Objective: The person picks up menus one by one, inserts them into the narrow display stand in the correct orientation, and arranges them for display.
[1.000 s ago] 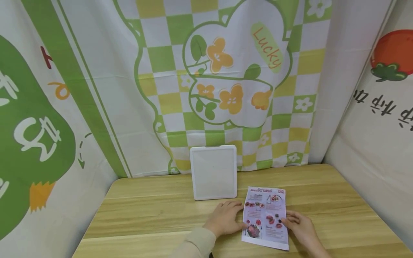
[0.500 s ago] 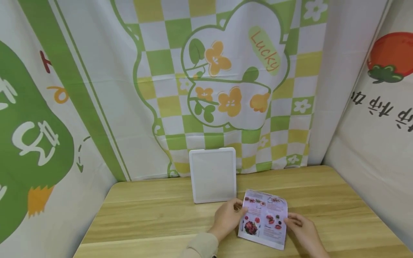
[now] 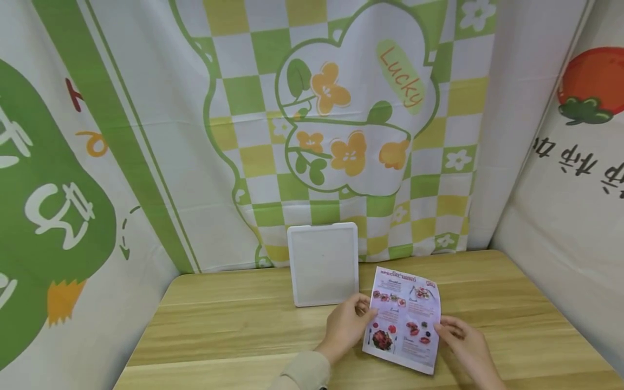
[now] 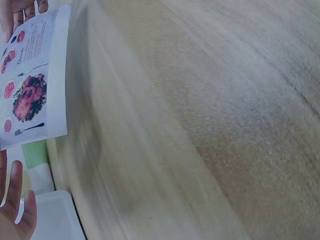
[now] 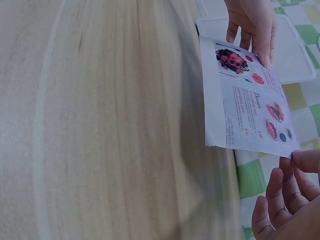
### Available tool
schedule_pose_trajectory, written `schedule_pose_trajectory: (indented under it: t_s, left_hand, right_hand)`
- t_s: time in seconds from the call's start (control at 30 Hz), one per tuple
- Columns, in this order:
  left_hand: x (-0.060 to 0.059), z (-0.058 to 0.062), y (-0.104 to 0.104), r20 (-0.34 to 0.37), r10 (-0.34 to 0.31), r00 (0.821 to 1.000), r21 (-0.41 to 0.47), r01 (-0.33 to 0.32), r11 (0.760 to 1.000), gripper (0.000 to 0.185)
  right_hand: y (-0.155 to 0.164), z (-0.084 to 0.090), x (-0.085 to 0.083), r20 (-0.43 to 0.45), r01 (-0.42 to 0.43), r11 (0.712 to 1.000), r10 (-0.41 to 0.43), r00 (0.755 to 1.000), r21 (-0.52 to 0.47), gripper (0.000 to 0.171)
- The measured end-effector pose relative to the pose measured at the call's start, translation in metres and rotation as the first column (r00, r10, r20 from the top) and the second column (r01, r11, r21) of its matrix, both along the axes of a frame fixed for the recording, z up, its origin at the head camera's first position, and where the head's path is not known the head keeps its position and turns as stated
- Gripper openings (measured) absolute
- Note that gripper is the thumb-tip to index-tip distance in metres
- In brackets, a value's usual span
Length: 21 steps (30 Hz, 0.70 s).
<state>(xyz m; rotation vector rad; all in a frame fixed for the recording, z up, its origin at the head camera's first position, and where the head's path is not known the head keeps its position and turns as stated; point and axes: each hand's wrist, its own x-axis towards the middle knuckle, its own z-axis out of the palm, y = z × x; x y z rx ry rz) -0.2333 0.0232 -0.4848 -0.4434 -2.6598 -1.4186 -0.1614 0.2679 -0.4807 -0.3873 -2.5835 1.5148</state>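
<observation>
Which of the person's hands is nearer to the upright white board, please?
Left. In the head view, the left hand is just in front of the white board, near its lower right corner; the right hand is farther right, across the menu.

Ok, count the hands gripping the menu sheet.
2. In the head view, the left hand pinches the left edge of the menu sheet; the right hand pinches its right edge.

Menu (image 3: 402,319) (heading (image 3: 398,276) visible again) now aloft
</observation>
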Motion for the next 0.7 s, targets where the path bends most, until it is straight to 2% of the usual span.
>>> schedule_pose_trajectory:
  t_s: [0.23, 0.43, 0.57, 0.7]
  left_hand:
    - [0.001, 0.014, -0.011, 0.0, 0.014, 1.0, -0.006, -0.014, 1.0, 0.018]
    - [0.004, 0.026, -0.022, 0.017, 0.037, 0.999, -0.001, -0.037, 0.999, 0.018]
    - [0.008, 0.031, -0.028, 0.016, 0.038, 0.999, 0.005, -0.038, 0.999, 0.017]
    - [0.014, 0.037, -0.036, 0.02, 0.04, 0.999, 0.029, -0.041, 0.999, 0.018]
  right_hand:
    - [-0.006, 0.013, -0.001, -0.047, -0.027, 0.999, 0.026, 0.999, -0.018, 0.04]
    - [-0.015, 0.025, -0.001, -0.049, -0.044, 0.998, 0.042, 0.998, -0.049, 0.037]
    - [-0.02, 0.031, 0.002, -0.047, -0.04, 0.998, 0.038, 0.998, -0.048, 0.034]
    - [-0.026, 0.035, 0.003, -0.093, -0.058, 0.997, 0.054, 0.994, -0.045, 0.033]
